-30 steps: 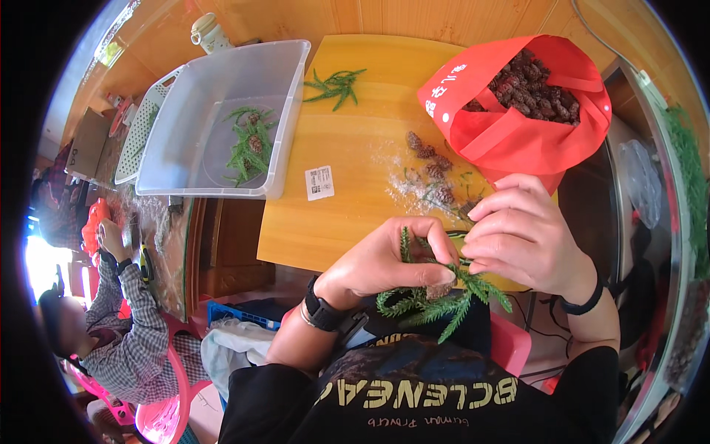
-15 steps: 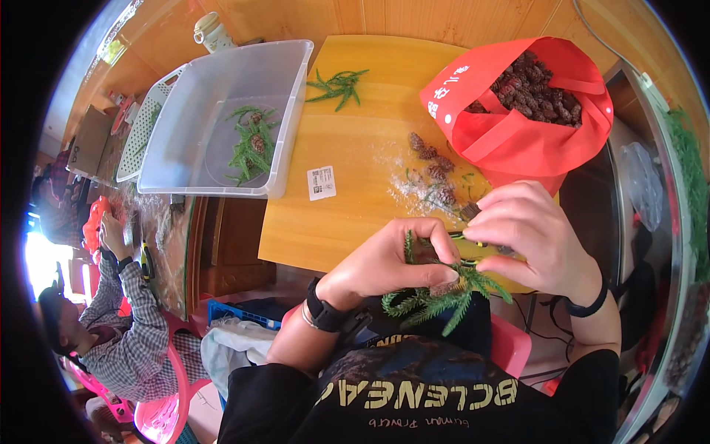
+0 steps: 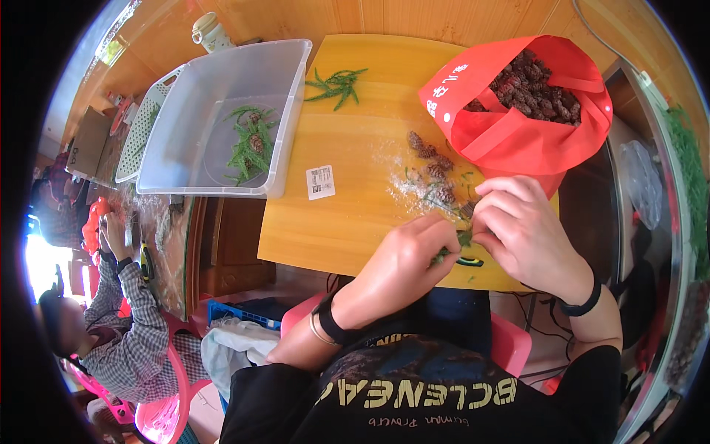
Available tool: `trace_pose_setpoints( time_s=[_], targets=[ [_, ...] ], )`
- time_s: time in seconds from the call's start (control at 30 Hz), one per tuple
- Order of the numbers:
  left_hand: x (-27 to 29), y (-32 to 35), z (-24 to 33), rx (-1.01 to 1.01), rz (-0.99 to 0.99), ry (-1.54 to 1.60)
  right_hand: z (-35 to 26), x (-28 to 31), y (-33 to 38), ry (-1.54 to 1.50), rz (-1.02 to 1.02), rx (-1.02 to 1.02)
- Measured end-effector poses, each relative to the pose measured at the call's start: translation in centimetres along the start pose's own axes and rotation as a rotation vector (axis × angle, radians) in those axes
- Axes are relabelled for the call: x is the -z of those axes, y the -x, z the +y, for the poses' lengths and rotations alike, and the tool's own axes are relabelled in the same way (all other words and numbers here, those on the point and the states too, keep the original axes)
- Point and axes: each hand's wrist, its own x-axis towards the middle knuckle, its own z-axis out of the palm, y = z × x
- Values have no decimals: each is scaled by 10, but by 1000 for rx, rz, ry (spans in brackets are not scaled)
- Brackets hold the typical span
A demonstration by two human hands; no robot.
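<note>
Left hand (image 3: 403,259) and right hand (image 3: 521,229) meeting, fingers curled, apparently pinching, forearms bent inward

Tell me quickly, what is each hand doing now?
Left hand: closed on a green sprig.
Right hand: fingers curled on the same sprig.

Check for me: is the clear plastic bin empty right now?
No, the clear plastic bin holds green sprigs with a pine cone lying among them on its floor.

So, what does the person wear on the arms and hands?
Both hands are bare, no gloves. The left hand has a black band and a thin bangle at its wrist. The right hand has a thin black band. Short black sleeves end above the elbows.
</note>
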Motion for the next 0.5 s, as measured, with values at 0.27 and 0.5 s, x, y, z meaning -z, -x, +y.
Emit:
trace_pose_setpoints(
  time_s=[0.27, 0.5],
  targets=[
    [14, 4, -14, 367, -179, 982, 6, 5, 7, -233, 104, 130],
    [8, 3, -15, 358, -269, 1128, 7, 7, -1, -181, 165, 313]
  ],
)
